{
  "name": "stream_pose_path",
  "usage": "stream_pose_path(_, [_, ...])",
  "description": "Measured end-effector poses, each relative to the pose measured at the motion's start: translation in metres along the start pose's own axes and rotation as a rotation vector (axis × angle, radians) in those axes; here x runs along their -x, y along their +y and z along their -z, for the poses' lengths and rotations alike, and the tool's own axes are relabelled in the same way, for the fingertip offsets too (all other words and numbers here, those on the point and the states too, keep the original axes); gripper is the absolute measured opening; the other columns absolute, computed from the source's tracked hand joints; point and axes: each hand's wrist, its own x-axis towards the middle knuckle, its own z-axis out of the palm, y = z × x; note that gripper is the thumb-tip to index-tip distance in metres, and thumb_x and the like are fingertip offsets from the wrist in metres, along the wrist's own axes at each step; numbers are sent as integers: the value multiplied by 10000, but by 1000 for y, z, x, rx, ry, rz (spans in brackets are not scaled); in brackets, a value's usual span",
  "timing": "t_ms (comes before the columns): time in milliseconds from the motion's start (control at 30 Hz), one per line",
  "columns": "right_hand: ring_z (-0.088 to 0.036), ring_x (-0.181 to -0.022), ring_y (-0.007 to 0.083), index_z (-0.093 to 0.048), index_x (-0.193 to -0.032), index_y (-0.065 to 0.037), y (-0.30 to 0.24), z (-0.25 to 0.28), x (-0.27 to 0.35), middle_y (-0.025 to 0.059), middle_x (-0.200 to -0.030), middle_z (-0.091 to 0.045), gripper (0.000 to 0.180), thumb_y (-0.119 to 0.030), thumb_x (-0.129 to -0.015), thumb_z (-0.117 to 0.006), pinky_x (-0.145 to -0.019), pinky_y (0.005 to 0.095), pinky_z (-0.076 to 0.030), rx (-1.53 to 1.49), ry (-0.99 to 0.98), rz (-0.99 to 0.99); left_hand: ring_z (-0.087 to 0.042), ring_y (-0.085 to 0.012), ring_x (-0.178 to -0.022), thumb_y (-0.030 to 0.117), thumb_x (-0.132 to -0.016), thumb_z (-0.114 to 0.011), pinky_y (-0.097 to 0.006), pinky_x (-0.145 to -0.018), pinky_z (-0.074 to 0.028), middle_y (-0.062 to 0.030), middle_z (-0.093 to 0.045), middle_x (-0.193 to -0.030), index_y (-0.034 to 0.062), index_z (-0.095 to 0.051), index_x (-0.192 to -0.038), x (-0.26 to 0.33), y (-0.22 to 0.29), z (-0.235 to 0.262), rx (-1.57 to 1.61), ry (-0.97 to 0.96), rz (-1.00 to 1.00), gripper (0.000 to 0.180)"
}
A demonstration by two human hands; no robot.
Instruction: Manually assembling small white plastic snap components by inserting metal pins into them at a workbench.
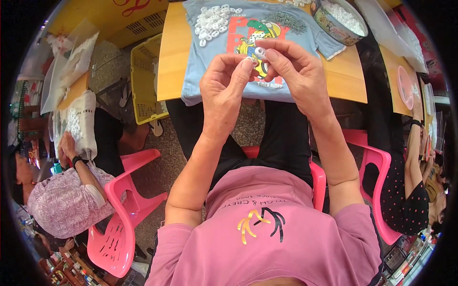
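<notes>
At my wooden surface [168, 62], a pale blue printed shirt [210, 71] lies spread under a heap of small white rings [212, 21] and a round tin [339, 20]. My left hand [224, 88] and right hand [296, 71] meet above it, fingertips pinching one white ring [260, 51]. Best kept low over the shirt, pinch firm.

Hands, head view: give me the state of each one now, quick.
Left hand: fingers pinched shut at the small white piece, held over the blue T-shirt.
Right hand: fingers closed on the same small white piece.
</notes>
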Motion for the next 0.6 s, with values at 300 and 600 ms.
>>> stream_pose_path(300, [-547,-705,54,-642,-1146,22,3,3,0,27,-968,-657,222,-64,-952,-576,-651,191,-465,230,22,129,-597,-72,-809,123,-938,-623,-220,-735,-490,-52,-660,-904,-9,-593,-972,2,2,-3,-73,-11,54,140])
stream_pose_path(600, [-553,-706,67,-642,-1132,27,9,3,0,44,-1017,-659,211,-52,-949,-573,-654,204,-488,195,11,132,-594,-70,-796,129,-940,-622,-216,-725,-486,-38,-651,-873,-8,-594,-964,-1,-3,-5,-69,8,25,142])
